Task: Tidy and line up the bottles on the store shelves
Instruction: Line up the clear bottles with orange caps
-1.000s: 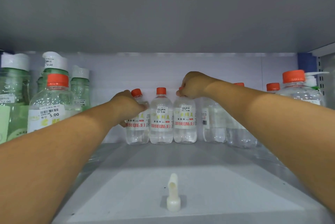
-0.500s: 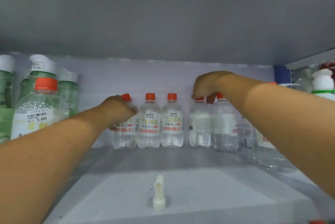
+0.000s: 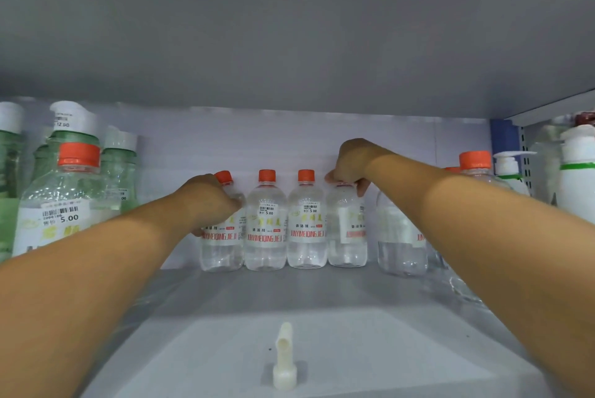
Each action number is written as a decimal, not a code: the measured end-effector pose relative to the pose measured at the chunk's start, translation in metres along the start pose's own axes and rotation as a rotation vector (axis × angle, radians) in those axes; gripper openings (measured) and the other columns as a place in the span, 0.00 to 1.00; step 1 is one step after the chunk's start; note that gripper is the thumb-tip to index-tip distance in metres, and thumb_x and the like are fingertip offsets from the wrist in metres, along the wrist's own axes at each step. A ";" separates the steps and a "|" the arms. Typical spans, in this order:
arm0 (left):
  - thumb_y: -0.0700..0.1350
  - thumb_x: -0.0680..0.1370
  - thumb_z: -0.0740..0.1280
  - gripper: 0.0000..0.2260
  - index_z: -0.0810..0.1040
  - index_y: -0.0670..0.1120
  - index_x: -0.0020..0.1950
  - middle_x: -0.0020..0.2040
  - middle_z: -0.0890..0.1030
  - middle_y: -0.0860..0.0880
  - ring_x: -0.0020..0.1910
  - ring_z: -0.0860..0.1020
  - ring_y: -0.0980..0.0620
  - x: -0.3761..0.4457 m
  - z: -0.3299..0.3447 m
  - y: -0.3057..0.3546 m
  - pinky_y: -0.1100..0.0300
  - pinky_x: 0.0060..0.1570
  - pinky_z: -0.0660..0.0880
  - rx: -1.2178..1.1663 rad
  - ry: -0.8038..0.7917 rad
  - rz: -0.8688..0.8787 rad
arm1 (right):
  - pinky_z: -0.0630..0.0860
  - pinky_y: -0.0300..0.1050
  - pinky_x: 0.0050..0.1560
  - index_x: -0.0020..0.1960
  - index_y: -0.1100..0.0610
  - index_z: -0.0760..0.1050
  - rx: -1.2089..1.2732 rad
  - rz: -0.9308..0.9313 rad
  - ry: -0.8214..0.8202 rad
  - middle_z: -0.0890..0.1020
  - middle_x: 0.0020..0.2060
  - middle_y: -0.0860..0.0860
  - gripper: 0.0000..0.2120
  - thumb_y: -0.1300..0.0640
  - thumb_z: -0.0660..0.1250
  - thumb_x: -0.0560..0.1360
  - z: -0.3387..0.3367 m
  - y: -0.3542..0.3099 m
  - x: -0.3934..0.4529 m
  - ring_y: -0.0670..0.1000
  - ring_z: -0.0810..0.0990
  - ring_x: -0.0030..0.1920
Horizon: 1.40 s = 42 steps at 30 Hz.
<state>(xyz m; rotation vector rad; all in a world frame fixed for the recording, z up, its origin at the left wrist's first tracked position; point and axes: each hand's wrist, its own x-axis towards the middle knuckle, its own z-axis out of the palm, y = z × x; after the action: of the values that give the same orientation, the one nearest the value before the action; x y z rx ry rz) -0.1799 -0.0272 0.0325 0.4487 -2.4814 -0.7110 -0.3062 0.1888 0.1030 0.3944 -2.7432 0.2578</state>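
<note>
1. Now pinches the cap of the fourth bottle [image 3: 346, 236] from above with the right hand [image 3: 349, 164], fingers curled tight round the neck.
2. Compared with half a second ago: closes the gap, so stands just beside the third bottle [image 3: 306, 233], maybe touching; back then stood clearly apart.
3. Grips the leftmost bottle [image 3: 222, 249] at the shoulder with the left hand [image 3: 209, 198], fingers wrapped round it; same hold as before, bottle not visibly moved.
4. Makes four in a tight row at the back of the shelf [image 3: 322, 294], with the second bottle [image 3: 265, 236] in between.
5. Leaves the fifth bottle [image 3: 401, 243] apart to the right, so probably next to slide in; more behind the right forearm, too hidden to count.
6. Shows labels on the fourth and fifth turned sideways, likely needing a twist to face front.
7. Materials: clear thin plastic, rounded shoulders, ridged orange screw caps, glossy white wrap labels, clear liquid inside.
8. Looks smooth, matte grey metal for the shelf; should slide easily, could tip if pushed from the cap.
9. Also: loose white plastic nozzle [image 3: 285, 359] lying at the front, green bottles [image 3: 119, 172] far left, white pump bottle [image 3: 578, 178] far right.
</note>
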 end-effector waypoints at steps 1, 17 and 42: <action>0.56 0.81 0.67 0.18 0.75 0.41 0.58 0.51 0.82 0.42 0.50 0.83 0.41 0.000 0.000 0.000 0.47 0.51 0.84 -0.001 0.003 0.002 | 0.82 0.47 0.49 0.52 0.62 0.73 -0.003 0.004 0.029 0.80 0.41 0.55 0.20 0.44 0.66 0.80 0.003 0.002 0.001 0.54 0.83 0.32; 0.56 0.80 0.69 0.18 0.75 0.42 0.57 0.51 0.82 0.42 0.50 0.83 0.41 0.001 0.001 -0.003 0.46 0.52 0.83 -0.043 0.030 0.007 | 0.83 0.55 0.54 0.58 0.67 0.76 0.009 0.046 -0.084 0.83 0.56 0.63 0.14 0.55 0.66 0.82 0.001 -0.006 -0.009 0.63 0.87 0.46; 0.56 0.79 0.69 0.15 0.77 0.53 0.63 0.60 0.77 0.55 0.56 0.78 0.55 -0.053 0.008 0.072 0.60 0.52 0.72 -0.218 0.172 0.499 | 0.82 0.48 0.48 0.64 0.55 0.74 0.126 0.153 0.088 0.82 0.56 0.53 0.33 0.30 0.67 0.73 -0.053 0.125 -0.193 0.54 0.85 0.49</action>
<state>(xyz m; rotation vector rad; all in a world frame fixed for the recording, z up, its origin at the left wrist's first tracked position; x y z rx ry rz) -0.1534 0.0578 0.0466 -0.1814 -2.1902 -0.6865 -0.1541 0.3647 0.0644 0.2006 -2.6811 0.4778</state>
